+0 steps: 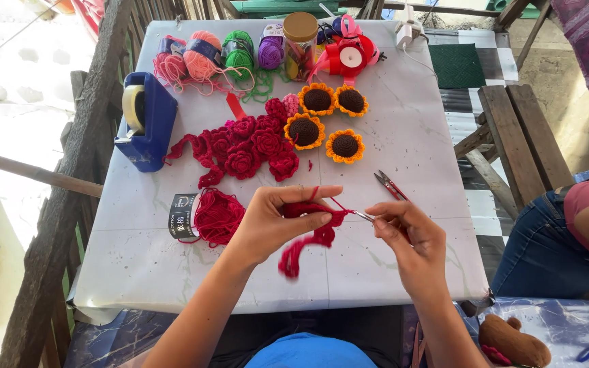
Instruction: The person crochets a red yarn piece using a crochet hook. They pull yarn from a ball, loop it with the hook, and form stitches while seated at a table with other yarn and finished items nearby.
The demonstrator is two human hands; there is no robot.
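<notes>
My left hand [274, 221] pinches a strip of red crochet work [311, 235] that hangs down over the white table [403, 136]. In my right hand [410, 235] a metal crochet hook [363, 216] points left, its tip in the red piece. A strand runs from the work to a red yarn skein [216, 217] lying left of my left hand. Finished red crochet roses [247, 146] and several orange-and-brown crochet sunflowers [325, 123] lie in the table's middle.
Small snips [388, 184] lie just beyond my right hand. A blue tape dispenser [146, 121] stands at the left edge. Yarn balls [219, 54], a jar [300, 37] and red ribbon rolls [349, 54] line the far edge. Another person's leg [560, 238] is at right, by a wooden bench [512, 136].
</notes>
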